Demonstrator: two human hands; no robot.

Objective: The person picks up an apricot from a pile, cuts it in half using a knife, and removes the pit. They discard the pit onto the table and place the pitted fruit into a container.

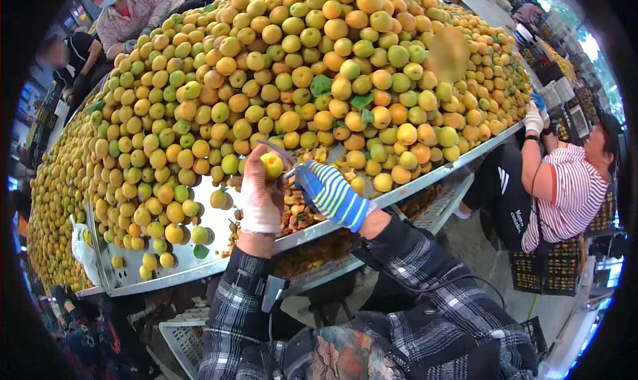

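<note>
My left hand (pixel 260 195), in a pale pinkish-white glove, is closed around a yellow apricot (pixel 272 165) just above the front edge of the metal table (pixel 211 215). My right hand (pixel 332 192) wears a blue glove with yellow-green and white stripes. Its fingers wrap a small metal tool (pixel 290 173) whose tip meets the apricot's right side. A thin curved strip of metal (pixel 275 147) arches over the fruit, and the tool's handle is hidden in the glove. Brown-orange apricot pieces (pixel 298 215) lie under and between my hands.
A great heap of apricots (pixel 292 68) fills the table. More cut pieces sit in a tray (pixel 319 257) below its edge. At right a person in a striped shirt (pixel 565 187) works beside black crates (pixel 551 267); others stand at upper left. A white crate (pixel 183 343) is below left.
</note>
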